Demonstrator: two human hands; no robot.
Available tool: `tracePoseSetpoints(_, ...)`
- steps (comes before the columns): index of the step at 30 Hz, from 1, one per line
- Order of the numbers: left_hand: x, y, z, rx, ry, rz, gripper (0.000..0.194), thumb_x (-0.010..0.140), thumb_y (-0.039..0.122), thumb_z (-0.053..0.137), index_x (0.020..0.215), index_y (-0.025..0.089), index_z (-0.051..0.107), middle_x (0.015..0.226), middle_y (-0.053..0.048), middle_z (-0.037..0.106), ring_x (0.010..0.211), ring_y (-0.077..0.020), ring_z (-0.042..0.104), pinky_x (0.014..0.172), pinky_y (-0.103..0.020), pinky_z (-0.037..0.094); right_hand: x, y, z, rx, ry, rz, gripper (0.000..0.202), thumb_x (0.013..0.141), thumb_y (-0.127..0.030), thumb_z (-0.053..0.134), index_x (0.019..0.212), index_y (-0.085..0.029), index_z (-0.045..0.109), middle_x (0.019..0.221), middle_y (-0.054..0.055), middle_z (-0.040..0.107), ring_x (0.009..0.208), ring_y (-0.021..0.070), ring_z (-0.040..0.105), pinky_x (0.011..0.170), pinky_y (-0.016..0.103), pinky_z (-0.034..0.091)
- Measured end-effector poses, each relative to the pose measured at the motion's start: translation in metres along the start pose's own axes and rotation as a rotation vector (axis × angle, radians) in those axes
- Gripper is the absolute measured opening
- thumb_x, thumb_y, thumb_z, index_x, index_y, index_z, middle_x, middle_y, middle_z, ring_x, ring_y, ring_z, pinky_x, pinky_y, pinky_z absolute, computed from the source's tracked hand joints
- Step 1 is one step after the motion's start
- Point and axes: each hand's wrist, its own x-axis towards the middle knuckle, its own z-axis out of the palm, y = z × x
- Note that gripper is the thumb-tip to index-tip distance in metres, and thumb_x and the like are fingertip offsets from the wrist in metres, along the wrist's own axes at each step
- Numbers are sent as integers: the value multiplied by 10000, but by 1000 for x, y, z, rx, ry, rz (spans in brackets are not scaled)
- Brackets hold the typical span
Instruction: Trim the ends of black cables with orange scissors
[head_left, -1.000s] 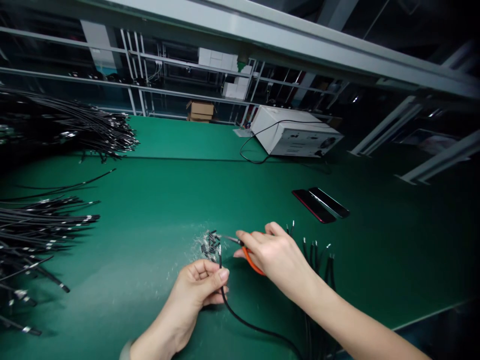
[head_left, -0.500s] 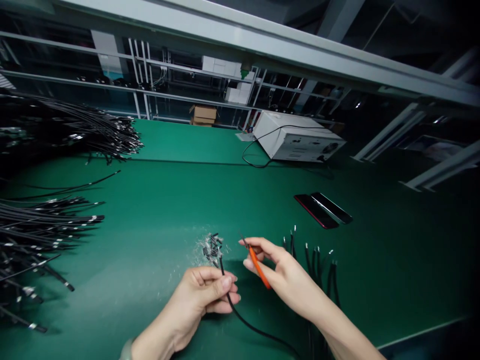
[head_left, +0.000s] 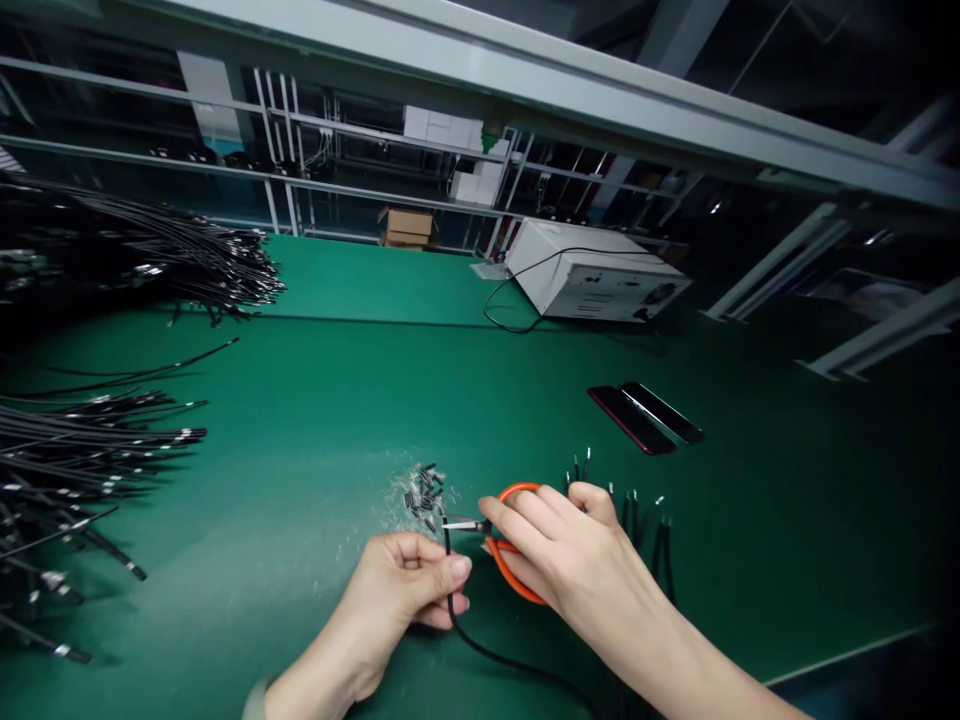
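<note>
Between thumb and fingers, my left hand (head_left: 409,590) pinches a black cable (head_left: 491,655) near its upper end, which points away from me. My right hand (head_left: 559,540) holds orange-handled scissors (head_left: 517,580), fingers around the handles. The scissor blades point left and meet the cable just above my left fingertips; whether they are closed on it is too small to tell. Just beyond the cable end lies a small pile of short black cut pieces (head_left: 424,490) with pale, wispy scraps on the green table (head_left: 360,390).
Large bundles of black cables (head_left: 97,440) lie at the left. More cables (head_left: 664,560) rest beside my right forearm. Two dark phone-like slabs (head_left: 634,418) lie at the right. Behind them stands a white metal box (head_left: 600,275) with a thin black cord.
My right hand has turned over, with its fingers now around the scissor handles. The blades have swung down to the cable's end. My left hand has barely moved.
</note>
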Motion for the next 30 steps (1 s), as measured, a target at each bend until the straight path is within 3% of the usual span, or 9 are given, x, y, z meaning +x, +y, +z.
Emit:
tracePoseSetpoints(5, -1, 0, 0, 7, 8, 3, 596, 652, 416, 781, 852, -25, 434, 763, -194, 484, 664, -175, 518, 531, -134, 446, 3, 2, 1, -44, -27, -59, 302, 828, -120, 418, 1122, -175, 464, 786, 12, 497, 774, 125, 418, 715, 344, 220)
tracePoseSetpoints(13, 4, -5, -3, 36, 12, 13, 605, 650, 430, 777, 857, -26, 438, 750, -191, 487, 656, -164, 516, 530, -127, 449, 3, 0, -7, -58, -4, -134, 320, 855, -60, 266, 1093, -99, 476, 759, 39, 485, 756, 129, 413, 734, 334, 245)
tracePoseSetpoints(18, 10, -12, -10, 62, -10, 3, 643, 615, 477, 789, 838, -11, 435, 763, -177, 488, 677, -177, 518, 527, -134, 460, 1, -3, -7, -59, 20, -31, 302, 853, -66, 299, 1082, -111, 491, 747, 33, 496, 690, 108, 420, 714, 329, 258)
tracePoseSetpoints(23, 11, -12, -14, -17, -60, 128, 498, 763, 385, 719, 923, 6, 439, 854, -143, 472, 774, -168, 500, 648, -179, 476, -10, -21, 6, 106, 221, 180, 246, 883, -168, 371, 1058, -217, 536, 915, -23, 549, 847, 72, 498, 945, 395, 192)
tracePoseSetpoints(27, 11, -9, -15, -112, -36, 232, 464, 786, 329, 713, 996, 40, 417, 926, -113, 434, 852, -175, 471, 734, -218, 466, -27, -41, 19, 68, 360, 129, 283, 898, -177, 345, 1096, -212, 544, 1130, -11, 494, 1012, 104, 477, 997, 430, 126)
tracePoseSetpoints(30, 10, -7, -15, -135, -27, 264, 474, 782, 310, 722, 996, 41, 396, 937, -113, 421, 872, -183, 464, 733, -205, 469, -38, -50, 23, 53, 405, 84, 335, 909, -186, 278, 1085, -194, 563, 1172, 19, 461, 1030, 132, 473, 998, 442, 94)
